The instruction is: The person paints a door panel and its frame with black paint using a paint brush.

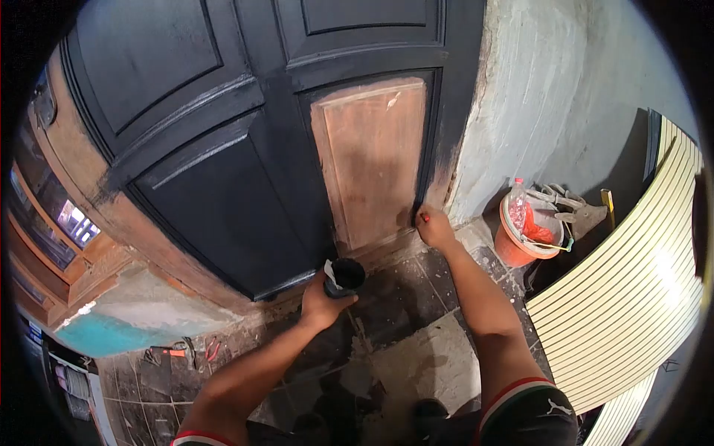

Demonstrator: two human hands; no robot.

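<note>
My left hand is wrapped round a dark cup with a pale scrap at its rim, held just in front of the door's lower edge. My right hand is closed round a small red-ended tool at the lower right corner of a bare wood panel; the tool's far end is hidden. Around that panel the door is painted black, and its lower left panel is black too. Brownish bare wood shows along the frame's right and bottom edges.
An orange bucket holding a plastic bottle and a red item stands right of the door. Ribbed cream panels lean farther right. Hand tools lie on the tiled floor at left, near a window frame.
</note>
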